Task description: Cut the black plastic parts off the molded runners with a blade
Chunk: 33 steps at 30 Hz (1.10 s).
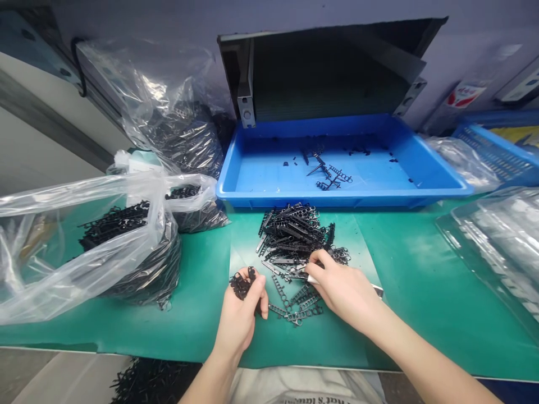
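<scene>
My left hand [244, 306] is closed around a clump of small black plastic parts [241, 285], which bulges out above the thumb. Low over the edge of a heap of black plastic strips [295, 230], my right hand [343, 286] has its thumb and fingers pinched together. A bit of white shows at its fingertips; what they grip is too hidden to name. Between the hands lie several loose ladder-shaped black strips [309, 303] with rings along them. The heap rests on a pale sheet [357, 247] on the green table.
Behind the heap stands a shallow blue tray [345, 199] with a few black pieces inside. Clear plastic bags of black parts [138, 269] stand at the left. On the right are clear plastic trays [497, 241] and a blue basket [484, 148]. A dark opening [328, 78] is above the tray.
</scene>
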{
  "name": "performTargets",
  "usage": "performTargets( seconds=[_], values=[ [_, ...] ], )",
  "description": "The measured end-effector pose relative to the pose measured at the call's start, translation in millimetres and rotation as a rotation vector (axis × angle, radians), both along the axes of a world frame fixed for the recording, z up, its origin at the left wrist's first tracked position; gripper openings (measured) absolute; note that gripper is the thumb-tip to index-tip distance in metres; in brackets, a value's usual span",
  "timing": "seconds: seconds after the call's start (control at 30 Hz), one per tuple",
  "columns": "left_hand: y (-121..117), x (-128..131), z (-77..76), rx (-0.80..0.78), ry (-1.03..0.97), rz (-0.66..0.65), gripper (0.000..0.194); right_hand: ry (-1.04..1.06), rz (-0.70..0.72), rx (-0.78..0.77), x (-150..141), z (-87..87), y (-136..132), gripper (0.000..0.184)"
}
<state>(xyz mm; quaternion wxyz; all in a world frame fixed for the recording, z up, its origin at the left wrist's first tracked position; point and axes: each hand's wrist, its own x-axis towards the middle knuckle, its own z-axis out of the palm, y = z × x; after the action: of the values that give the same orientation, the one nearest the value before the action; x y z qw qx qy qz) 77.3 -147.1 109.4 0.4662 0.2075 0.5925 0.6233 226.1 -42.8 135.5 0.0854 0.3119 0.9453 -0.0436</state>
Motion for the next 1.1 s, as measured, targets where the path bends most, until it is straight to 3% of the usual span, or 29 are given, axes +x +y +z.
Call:
performTargets(
  seconds=[0.33, 0.47, 0.63, 0.73, 0.83, 0.97, 1.1],
  values=[
    [-2, -1, -3.2, -0.047, 0.101, 0.047, 0.023, 0.101, 0.121, -0.114, 15, -0.8, 5, 0.009],
    [-3, -2, -4.6, -0.091, 0.069, 0.028, 0.02, 0.262, 0.092, -0.185, 23, -1.0, 5, 0.014],
    [-5, 6, -4.9, -0.117, -0.164, -0.204, 0.027, 0.672, 0.171, -0.42, 27, 4.8, -6, 0.027],
    [-5, 17, -3.8, -0.109, -0.436, -0.398, 0.037, 0.859, 0.198, -0.451, 23, 2.6, -17, 0.029],
    [-3, 25, -0.7, -0.136, -0.58, -0.428, 0.038, 0.95, 0.11, -0.434, 23, -6.1, -27, 0.024],
    [-1, 28, 5.0, -0.158, -0.41, -0.287, 0.038, 0.877, -0.185, -0.383, 30, -11.8, -32, 0.021],
    [-1, 26, 6.7, -0.22, -0.208, -0.25, 0.031, 0.716, -0.149, -0.442, 33, -2.0, -35, 0.033]
  ],
)
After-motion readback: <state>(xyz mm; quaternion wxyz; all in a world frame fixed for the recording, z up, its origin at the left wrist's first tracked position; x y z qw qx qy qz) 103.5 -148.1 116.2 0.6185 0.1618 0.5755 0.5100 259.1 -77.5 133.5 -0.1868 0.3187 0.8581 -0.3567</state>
